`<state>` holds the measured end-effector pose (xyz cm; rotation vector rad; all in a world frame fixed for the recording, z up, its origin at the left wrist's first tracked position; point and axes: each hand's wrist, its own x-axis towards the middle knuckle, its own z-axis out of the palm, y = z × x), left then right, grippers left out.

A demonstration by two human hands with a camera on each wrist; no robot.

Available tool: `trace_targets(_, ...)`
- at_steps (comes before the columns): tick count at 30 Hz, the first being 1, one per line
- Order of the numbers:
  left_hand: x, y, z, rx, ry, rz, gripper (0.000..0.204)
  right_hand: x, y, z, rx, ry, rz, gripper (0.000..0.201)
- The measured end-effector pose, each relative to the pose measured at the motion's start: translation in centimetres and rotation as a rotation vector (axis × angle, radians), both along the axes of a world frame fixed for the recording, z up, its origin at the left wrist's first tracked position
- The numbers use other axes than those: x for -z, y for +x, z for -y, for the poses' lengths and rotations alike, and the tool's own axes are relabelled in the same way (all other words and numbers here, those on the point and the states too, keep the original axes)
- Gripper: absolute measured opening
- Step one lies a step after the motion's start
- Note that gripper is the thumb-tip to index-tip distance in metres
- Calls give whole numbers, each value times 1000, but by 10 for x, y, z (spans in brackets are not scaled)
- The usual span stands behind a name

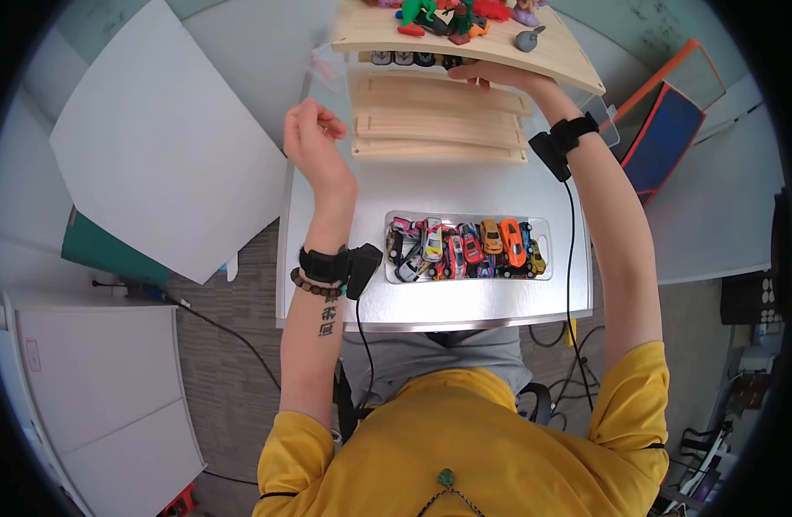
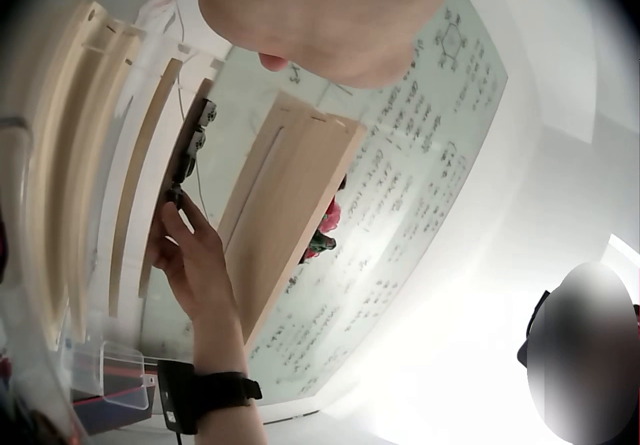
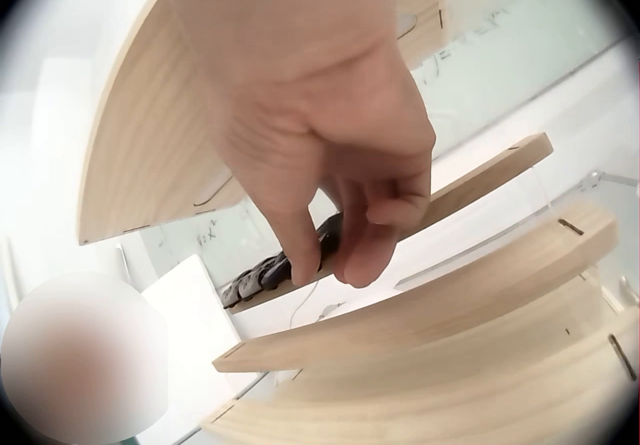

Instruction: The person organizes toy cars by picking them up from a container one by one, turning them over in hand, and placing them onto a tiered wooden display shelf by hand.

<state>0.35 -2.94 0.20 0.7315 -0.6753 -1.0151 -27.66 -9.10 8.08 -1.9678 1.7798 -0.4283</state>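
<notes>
While the right hand [image 1: 486, 76] reaches under the top board of the wooden shelf rack [image 1: 439, 129], its fingers curl at the row of toy cars [image 1: 409, 59] parked on the uppermost ledge; in the right wrist view the fingertips [image 3: 375, 250] touch a dark toy car [image 3: 325, 233] at the end of that row, though whether they pinch it or only rest on it cannot be told.

Left hand [image 1: 314, 146]: raised above the table's far left corner, clear of the rack, fingers loosely curled, holding nothing.

Wooden shelf rack: stands at the far edge of the white table [image 1: 465, 302], with several pale stepped ledges; the lower ledges are bare wood.

Top board [image 1: 568, 60]: carries coloured figures [image 1: 447, 17], red, green and orange, and a small grey figure [image 1: 528, 38] toward the right end.

Clear tray [image 1: 544, 233]: sits near the middle of the table, between the rack and the person; packed with loose toy cars [image 1: 469, 250], among them an orange one [image 1: 512, 241], a red one and a yellow one.

Both wrists: black straps with small cameras, cables trailing toward the body. Left wrist also bears a bead bracelet [image 1: 308, 287].

Surroundings: large white sheet [image 1: 155, 146] lying left of the table; whiteboard with writing [image 2: 420, 165] behind the rack, seen in the left wrist view.
</notes>
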Motion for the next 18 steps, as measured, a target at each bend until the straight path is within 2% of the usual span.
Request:
trace_targets(8, -1, 0, 0, 27, 14, -7, 19, 3, 2, 9, -30, 5, 0, 38)
trace_targets(10, -1, 0, -1, 32, 22, 1, 19, 1, 4, 9, 5, 18, -68, 33)
trace_targets(18, -1, -1, -3, 50, 31, 15, 20, -4, 9, -3, 1, -5, 32, 34)
